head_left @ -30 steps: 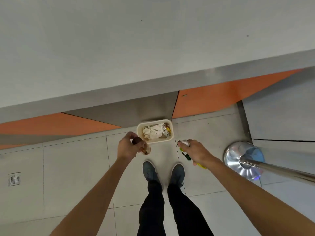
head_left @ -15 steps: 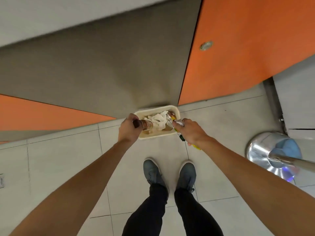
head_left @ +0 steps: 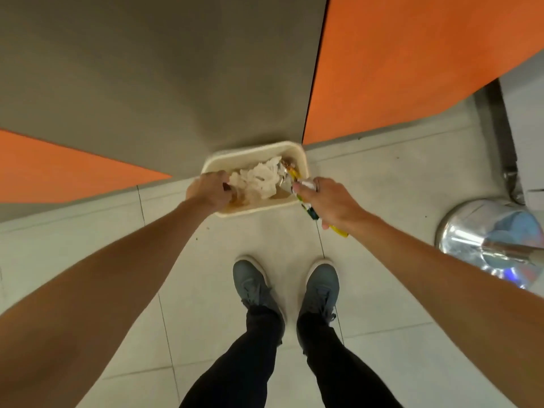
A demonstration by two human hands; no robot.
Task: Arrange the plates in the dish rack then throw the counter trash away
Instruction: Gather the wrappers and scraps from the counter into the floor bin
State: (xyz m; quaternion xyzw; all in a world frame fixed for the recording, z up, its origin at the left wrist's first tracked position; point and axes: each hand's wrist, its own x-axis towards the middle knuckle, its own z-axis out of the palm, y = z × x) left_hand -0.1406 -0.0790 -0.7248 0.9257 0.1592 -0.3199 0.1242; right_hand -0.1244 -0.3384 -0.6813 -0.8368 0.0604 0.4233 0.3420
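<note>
Stands on pale floor tiles (head_left: 382,187), grey shoes (head_left: 253,284) side by side, both bare arms stretched down and forward. Reaches toward a cream trash bin (head_left: 300,154) set on the floor against a grey panel (head_left: 147,83), with an orange door (head_left: 412,69) just right of it.

Holds the left hand (head_left: 209,191) over the bin's near-left corner, back of the hand up, wrist straight, fingers curled round a small brown item (head_left: 235,197) that juts over the opening; too blurred to name.

Keeps the right hand (head_left: 326,201) at the bin's near-right corner, thumb pointing at the bin, fist closed on a bundle of wrappers (head_left: 309,209): a white scrap by the thumb, green and yellow ends sticking out below the palm, above the tiles.

Inside the bin: crumpled white tissue (head_left: 259,179) and some coloured scraps at the right end.

Far right, well apart from the bin: a shiny steel base (head_left: 471,231) with a pole.
</note>
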